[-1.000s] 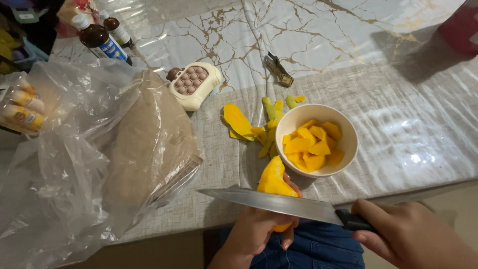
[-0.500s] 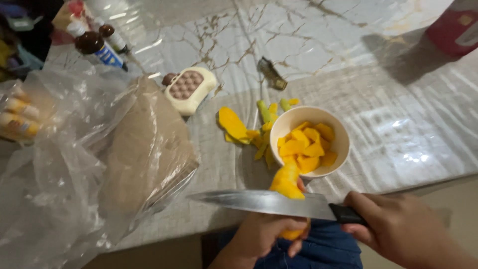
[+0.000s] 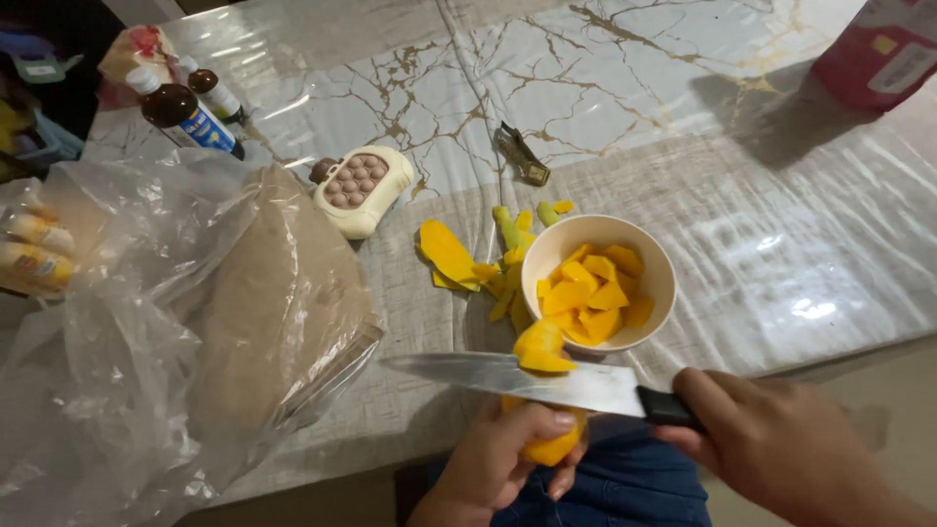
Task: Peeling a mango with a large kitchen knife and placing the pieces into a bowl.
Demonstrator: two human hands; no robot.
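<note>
**Knife laid across a peeled mango at the table edge**

While the left hand (image 3: 503, 459) curls its fingers around a peeled yellow mango (image 3: 547, 444) at the lower middle of the frame, the right hand (image 3: 781, 444) at the lower right is clenched on the black handle of a large kitchen knife (image 3: 517, 376). Its long blade runs level towards the left, crossing the fruit, and a cut slice of mango (image 3: 540, 346) rests on the flat of the blade, just below the rim of a white bowl (image 3: 664, 278). That bowl stands on the marble-patterned table (image 3: 781, 215) right of centre and holds more yellow pieces of fruit. Strips of yellow and green peel (image 3: 459, 259) lie on the table just left of the bowl, some touching its side.

Further left, a cream-coloured handheld toy with rows of brown bubbles (image 3: 359, 187) lies near a large clear plastic bag (image 3: 146, 322) that fills the left of the frame and holds a tan lump. Two small brown bottles (image 3: 190, 112) stand at the upper left. A small dark metal clip (image 3: 522, 154) lies above the bowl, and a red carton (image 3: 878, 49) sits at the upper right corner. Blue denim (image 3: 625, 483) shows beneath the hands.
</note>
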